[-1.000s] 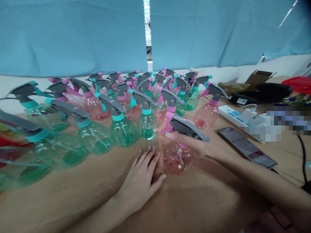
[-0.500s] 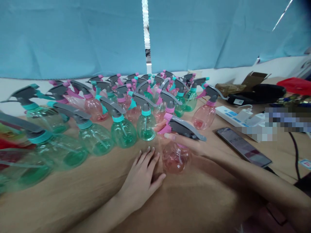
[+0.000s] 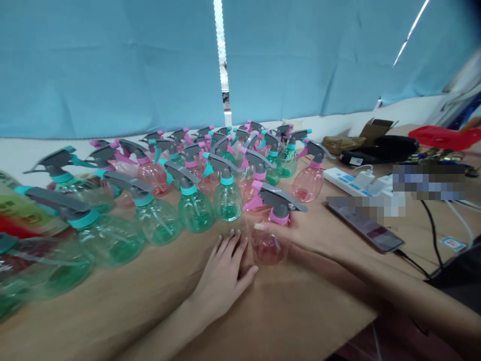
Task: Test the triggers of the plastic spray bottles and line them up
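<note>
A clear pink plastic spray bottle with a grey trigger [image 3: 271, 235] stands near the wooden table's [image 3: 112, 306] front edge; the right hand [image 3: 300, 234] wraps its body; the left hand [image 3: 222, 275] lies flat, fingers spread, just beside it; green and pink spray bottles [image 3: 193, 208] crowd behind.

Single head-worn view, looking forward and down across a wooden table [image 3: 112, 311] toward a blue curtain [image 3: 112, 60]; close range, left edge seemingly blurred.

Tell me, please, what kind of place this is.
Probably a small workshop or packing bench. Many spray bottles stand crowded on a wooden table before a blue curtain; the right hand holds a pink bottle, with a power strip nearby.
</note>
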